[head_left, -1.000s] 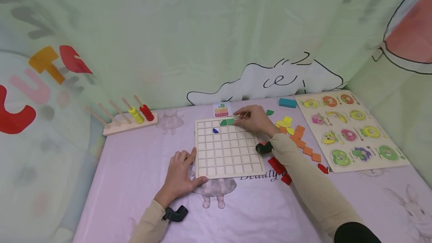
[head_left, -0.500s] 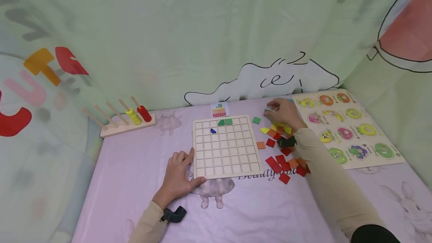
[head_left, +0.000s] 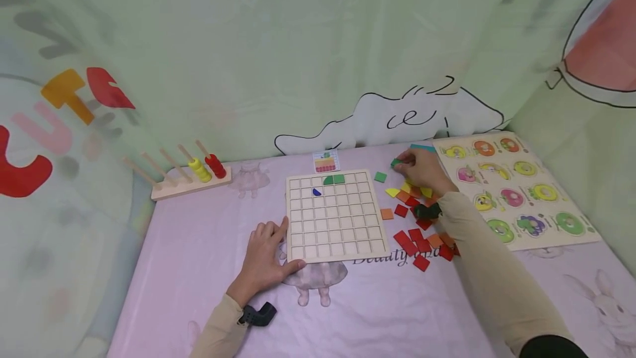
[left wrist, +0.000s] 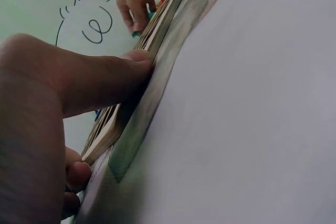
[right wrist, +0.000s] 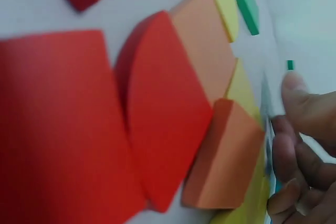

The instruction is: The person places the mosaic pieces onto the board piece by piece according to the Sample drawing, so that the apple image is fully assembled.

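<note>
My right hand [head_left: 424,169] pinches a green piece [head_left: 395,163] at its fingertips, beyond the board's far right corner and near the worktop's far edge. I seem to hold it by the tips so the small shape stays easy to turn and set down. My left hand [head_left: 265,258] isn't curled round anything: its thumb touches the near edge of the board [head_left: 324,224], close to the near left corner, and its fingers lie along the left edge, probably to keep the board from sliding.

A green square [head_left: 380,177] lies just off the board's right edge, towards its far corner. Nearer me, a loose spread of yellow pieces [head_left: 392,192], orange pieces [head_left: 387,214] and red pieces [head_left: 404,242] runs down that side, within reach of my right hand, I'd say. The card [head_left: 326,162] lies just past the far edge, likely so I can see its coloured pattern.

The board is divided into square cells. Its far row holds a green quarter [head_left: 328,180] and, to the right, a green tile [head_left: 339,179]; a blue piece [head_left: 316,192] sits nearer me and to their left. On the worktop [head_left: 189,275], towards the far left corner, the two rightmost pegs of the rack [head_left: 191,187] carry yellow beads [head_left: 200,171] and red beads [head_left: 216,166]. Along the right side, the fruit board [head_left: 497,173] shows rows of fruit; I can't tell whether they lift out.
</note>
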`<state>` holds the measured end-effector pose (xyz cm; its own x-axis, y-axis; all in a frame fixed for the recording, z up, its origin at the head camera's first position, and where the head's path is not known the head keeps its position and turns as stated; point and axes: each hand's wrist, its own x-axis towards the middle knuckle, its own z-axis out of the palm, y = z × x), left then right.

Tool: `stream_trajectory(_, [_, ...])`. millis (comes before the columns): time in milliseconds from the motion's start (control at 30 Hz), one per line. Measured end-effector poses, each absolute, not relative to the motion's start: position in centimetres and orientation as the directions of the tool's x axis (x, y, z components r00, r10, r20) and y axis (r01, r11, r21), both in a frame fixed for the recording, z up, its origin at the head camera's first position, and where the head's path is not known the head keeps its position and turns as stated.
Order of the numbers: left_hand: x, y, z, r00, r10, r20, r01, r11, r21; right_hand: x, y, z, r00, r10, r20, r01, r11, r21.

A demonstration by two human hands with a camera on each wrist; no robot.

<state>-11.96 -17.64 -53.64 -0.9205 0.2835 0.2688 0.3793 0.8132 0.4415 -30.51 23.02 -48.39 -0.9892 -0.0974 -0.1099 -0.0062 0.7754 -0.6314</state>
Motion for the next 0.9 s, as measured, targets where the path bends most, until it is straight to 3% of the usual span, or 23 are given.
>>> stream_trajectory(367, [-12.0, -17.7, -53.6, -0.914, 0.287, 0.285, 0.389, 0.821, 0.419, -29.9, 21.9, -48.4, -0.997, -0.077, -0.019, -0.032, 0.614, -0.789])
stream_trajectory(567, [-11.9, -17.8, -53.7, -0.92, 0.285, 0.268, 0.379, 0.817, 0.434, -29.5, 19.3, -49.1, -0.986, -0.154, -0.063, -0.034, 0.556, -0.83])
stream_trajectory(900, [-12.1, -17.7, -53.8, -0.923, 0.286, 0.259, 0.376, 0.817, 0.437, -28.4, 14.2, -49.1, -0.931, -0.364, 0.001, -0.228, 0.579, -0.783])
